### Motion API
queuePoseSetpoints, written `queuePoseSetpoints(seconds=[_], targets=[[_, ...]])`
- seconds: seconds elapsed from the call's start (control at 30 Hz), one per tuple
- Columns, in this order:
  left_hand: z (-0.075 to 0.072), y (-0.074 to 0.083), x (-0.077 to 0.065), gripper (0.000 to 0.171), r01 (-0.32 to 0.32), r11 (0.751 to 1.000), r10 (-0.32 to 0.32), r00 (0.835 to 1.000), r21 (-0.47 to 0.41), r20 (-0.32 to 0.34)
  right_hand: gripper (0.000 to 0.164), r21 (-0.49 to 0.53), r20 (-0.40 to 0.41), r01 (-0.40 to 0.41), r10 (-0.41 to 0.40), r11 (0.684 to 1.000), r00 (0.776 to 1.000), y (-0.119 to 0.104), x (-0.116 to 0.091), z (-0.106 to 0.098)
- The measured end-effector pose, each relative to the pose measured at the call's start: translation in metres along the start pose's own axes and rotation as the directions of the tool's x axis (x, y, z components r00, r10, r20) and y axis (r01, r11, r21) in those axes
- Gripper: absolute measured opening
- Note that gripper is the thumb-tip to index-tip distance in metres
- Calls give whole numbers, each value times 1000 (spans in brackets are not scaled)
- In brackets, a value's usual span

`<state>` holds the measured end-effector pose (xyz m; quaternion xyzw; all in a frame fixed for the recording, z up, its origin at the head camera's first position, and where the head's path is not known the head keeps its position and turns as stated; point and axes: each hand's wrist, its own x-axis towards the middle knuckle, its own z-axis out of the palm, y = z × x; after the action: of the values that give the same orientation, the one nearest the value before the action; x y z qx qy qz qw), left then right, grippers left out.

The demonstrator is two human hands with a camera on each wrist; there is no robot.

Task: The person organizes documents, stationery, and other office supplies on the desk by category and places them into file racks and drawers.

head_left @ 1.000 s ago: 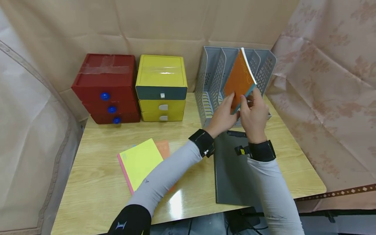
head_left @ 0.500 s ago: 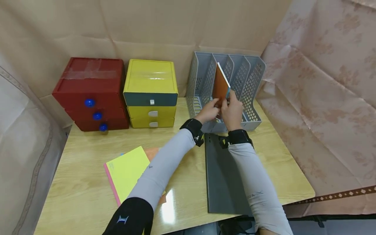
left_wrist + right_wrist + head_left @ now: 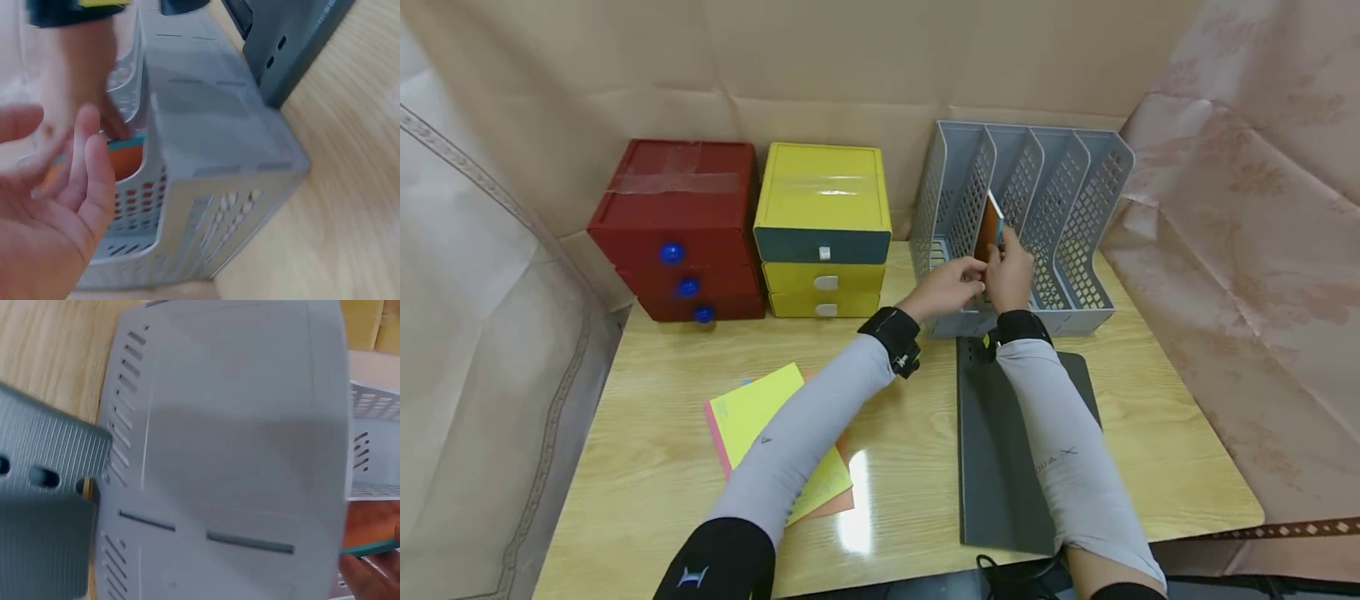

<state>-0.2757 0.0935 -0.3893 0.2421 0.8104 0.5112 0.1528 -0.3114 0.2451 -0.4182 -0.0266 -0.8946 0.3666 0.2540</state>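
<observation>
A thin orange book (image 3: 987,232) with a teal spine stands upright in the grey file rack (image 3: 1078,322), in the second compartment from the left, beside its left divider. My right hand (image 3: 1011,272) pinches the spine edge facing me, thumb to the left. The right wrist view catches only fingertips (image 3: 369,579) at the teal spine (image 3: 374,547). Just left of the book, my left hand (image 3: 946,288) reaches over the rack's front; in the left wrist view its fingers (image 3: 97,178) are loosely bent with nothing gripped, overlapping the orange cover (image 3: 127,160).
A dark grey folder-like case (image 3: 1000,467) lies before the rack, under my right forearm. Yellow paper (image 3: 752,404) lies on pink and orange sheets at left. Red (image 3: 681,208) and yellow (image 3: 822,187) drawer boxes stand left of the rack, against a curtain.
The orange book has gone from tilted above the rack down into its second compartment, both hands lowering with it. The left hand has come off the book. The head view has shifted.
</observation>
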Motion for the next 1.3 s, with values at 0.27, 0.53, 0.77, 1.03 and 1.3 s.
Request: queuePoseSetpoints(seconds=[0.27, 0.53, 0.77, 1.03, 1.3], targets=[[-24, 2, -53, 24, -168, 965, 145, 981, 201, 125, 45, -8, 105, -44, 44, 999, 993, 16, 4, -12], [-73, -46, -163, 42, -103, 756, -76, 967, 646, 243, 68, 87, 116, -83, 73, 993, 991, 0, -18, -27], [-104, -73, -241, 91, 141, 687, -275, 959, 713, 75, 20, 153, 114, 241, -259, 958, 959, -58, -81, -33], [-111, -94, -279, 99, 273, 663, -339, 940, 697, -45, 23, 136, 698, 260, -279, 956, 660, -114, -149, 6], [-106, -103, -299, 97, 352, 647, -355, 924, 677, -142, 48, 135, 866, 181, -205, 974, 457, -131, -198, 55]])
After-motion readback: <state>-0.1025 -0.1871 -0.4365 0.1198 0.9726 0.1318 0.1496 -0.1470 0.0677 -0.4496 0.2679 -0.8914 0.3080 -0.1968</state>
